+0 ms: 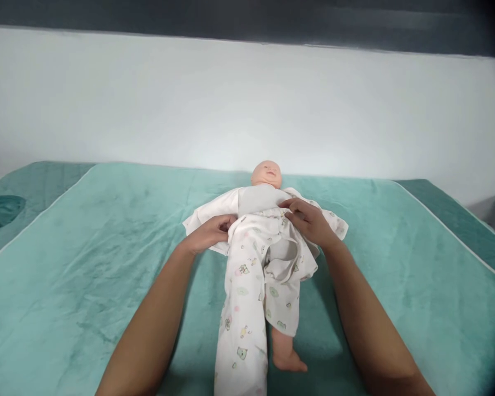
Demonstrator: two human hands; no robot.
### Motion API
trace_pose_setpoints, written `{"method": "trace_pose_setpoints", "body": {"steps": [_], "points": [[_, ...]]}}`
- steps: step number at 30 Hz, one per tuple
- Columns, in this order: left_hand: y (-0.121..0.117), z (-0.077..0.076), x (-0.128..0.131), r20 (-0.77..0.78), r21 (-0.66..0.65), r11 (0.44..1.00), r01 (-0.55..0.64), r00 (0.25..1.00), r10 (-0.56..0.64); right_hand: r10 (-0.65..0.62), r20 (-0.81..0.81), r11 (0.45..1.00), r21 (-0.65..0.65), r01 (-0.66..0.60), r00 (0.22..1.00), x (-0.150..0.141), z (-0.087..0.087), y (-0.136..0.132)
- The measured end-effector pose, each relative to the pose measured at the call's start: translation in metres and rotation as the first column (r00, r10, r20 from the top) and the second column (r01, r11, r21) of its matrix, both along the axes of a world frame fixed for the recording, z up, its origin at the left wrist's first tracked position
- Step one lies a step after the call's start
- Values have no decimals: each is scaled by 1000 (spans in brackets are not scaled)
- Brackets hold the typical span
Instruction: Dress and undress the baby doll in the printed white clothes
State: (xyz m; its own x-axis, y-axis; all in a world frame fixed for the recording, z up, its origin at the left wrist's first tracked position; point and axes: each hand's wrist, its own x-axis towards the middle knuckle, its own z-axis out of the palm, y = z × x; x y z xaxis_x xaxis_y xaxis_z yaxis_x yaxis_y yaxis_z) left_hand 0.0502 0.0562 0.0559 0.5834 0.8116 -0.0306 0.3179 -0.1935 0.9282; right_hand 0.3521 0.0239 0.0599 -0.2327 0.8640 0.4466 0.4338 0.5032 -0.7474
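The doll [267, 175] lies on its back on the green cover [119, 242], and the printed trousers [242, 302] sit around its waist and legs. The left hand [210, 232] and right hand [309, 220] are apart, each seemingly pinched on the waistband at opposite sides. The cloth looks light, thin and limp, likely to bunch and fold rather than slip; the doll itself is probably firm, smooth plastic and hardly fragile. The waistband, taken at both sides, seems the surest hold. The left hand's fingertips are partly tucked from sight, the longer trouser leg runs off the lower edge, hiding any foot inside, and the folds around the gap near the crotch are hard to read.
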Motion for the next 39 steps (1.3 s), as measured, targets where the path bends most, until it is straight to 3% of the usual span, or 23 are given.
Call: {"method": "trace_pose_setpoints", "body": {"steps": [7, 13, 16, 20, 23, 26, 30, 34, 39], "points": [[0, -15, 11, 118, -67, 990, -122, 985, 129, -181, -56, 982, -62, 177, 982, -3, -9, 5], [1, -28, 23, 230, -114, 965, -236, 939, 257, -411, 13, 910, -54, 411, 911, -17, -18, 21], [1, -28, 23, 209, -159, 957, -244, 939, 274, -474, 13, 876, -96, 473, 880, -23, -24, 25], [-1, -19, 18, 80, -153, 969, -191, 975, 205, -415, 127, 889, -154, 431, 901, -14, -20, 18], [-3, -11, 16, -29, -163, 980, -114, 993, 111, -282, 307, 890, -269, 368, 909, -1, -10, 9], [-5, -3, 16, -66, -225, 974, 12, 997, -27, -125, 363, 869, -409, 279, 923, 10, -1, 2], [-10, 2, 20, -3, -194, 978, 72, 997, -74, -29, 230, 857, -495, 142, 973, 17, 0, -3], [-14, 0, 25, 73, -111, 993, 47, 997, -39, 14, 10, 868, -496, -7, 1000, 19, -8, -4], [-16, -1, 30, 137, -11, 1000, -20, 990, 21, -2, -117, 891, -451, -51, 993, 15, -16, 1]]}}
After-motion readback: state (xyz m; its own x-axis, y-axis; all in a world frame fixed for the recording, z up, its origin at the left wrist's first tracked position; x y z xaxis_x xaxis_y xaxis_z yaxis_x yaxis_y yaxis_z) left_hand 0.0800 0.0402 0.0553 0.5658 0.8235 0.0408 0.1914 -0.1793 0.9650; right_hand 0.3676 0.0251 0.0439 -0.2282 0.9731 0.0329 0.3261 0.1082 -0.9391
